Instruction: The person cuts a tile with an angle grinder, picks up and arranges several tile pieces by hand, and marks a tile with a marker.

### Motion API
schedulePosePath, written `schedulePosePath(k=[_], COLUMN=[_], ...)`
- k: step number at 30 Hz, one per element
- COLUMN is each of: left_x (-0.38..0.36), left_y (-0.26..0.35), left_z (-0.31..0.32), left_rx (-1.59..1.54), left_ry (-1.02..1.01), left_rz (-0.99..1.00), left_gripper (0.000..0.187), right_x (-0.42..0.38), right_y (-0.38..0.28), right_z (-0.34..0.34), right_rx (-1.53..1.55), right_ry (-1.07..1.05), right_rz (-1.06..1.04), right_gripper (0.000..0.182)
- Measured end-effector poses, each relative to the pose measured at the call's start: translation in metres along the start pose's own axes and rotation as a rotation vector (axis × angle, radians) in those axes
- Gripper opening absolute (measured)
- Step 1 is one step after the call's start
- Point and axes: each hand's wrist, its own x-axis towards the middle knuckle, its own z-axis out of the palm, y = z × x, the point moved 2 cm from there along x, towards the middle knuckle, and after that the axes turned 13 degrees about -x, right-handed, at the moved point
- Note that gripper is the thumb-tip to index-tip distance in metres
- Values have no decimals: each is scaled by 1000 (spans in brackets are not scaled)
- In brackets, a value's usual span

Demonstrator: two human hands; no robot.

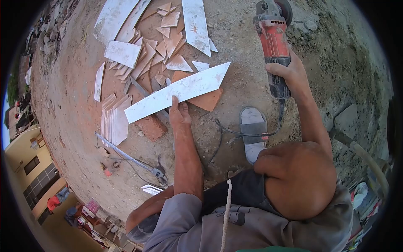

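Note:
A long white tile strip [178, 91] with a slanted right end lies across my front, and my left hand [179, 112] grips its near edge, thumb on top. Under the strip are a flat orange brick piece [206, 100] and another reddish brick [152, 127]. My right hand [289, 69] is wrapped round the body of a red and black angle grinder [275, 44], off to the right and apart from the tile. The grinder's disc [285, 10] points away from me. Its black cable [280, 115] runs back past my sandalled foot [253, 126].
Broken tile pieces [161, 46] lie heaped beyond the strip, with larger white tiles [195, 25] behind. A stack of cut tiles [115, 119] stands at left. Nearer are a metal measuring bar [126, 153] and a plug [158, 172] on dusty ground. A shovel [357, 147] lies at right.

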Motion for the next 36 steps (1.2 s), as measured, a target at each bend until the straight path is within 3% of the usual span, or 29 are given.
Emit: schedulePosePath(k=[7,17,22,28,30,32,36], left_x=[-9,-7,24,62,79,69,85], left_y=[44,94,115,110,101,94,82], left_z=[-13,16,53,116,121,135,142], left_rx=[73,308,645,919,1032,1058,1124], left_ry=[-23,-338,-521,-723,-766,-796,-803], left_rz=[66,57,-89,-217,-240,-252,-264], left_gripper=[38,43,44,43,37,42,49], right_x=[-2,-7,-8,-5,-9,-14,-16], right_y=[1,-11,-7,-8,-10,-27,-15], right_z=[-1,3,2,1,-3,-3,-15], right_rx=[38,43,15,-27,36,-101,-136], right_ry=[12,9,-50,22,-61,-45,-69], right_rz=[-11,2,92,-14,93,62,56], right_gripper=[62,62,66,62,43,56,56])
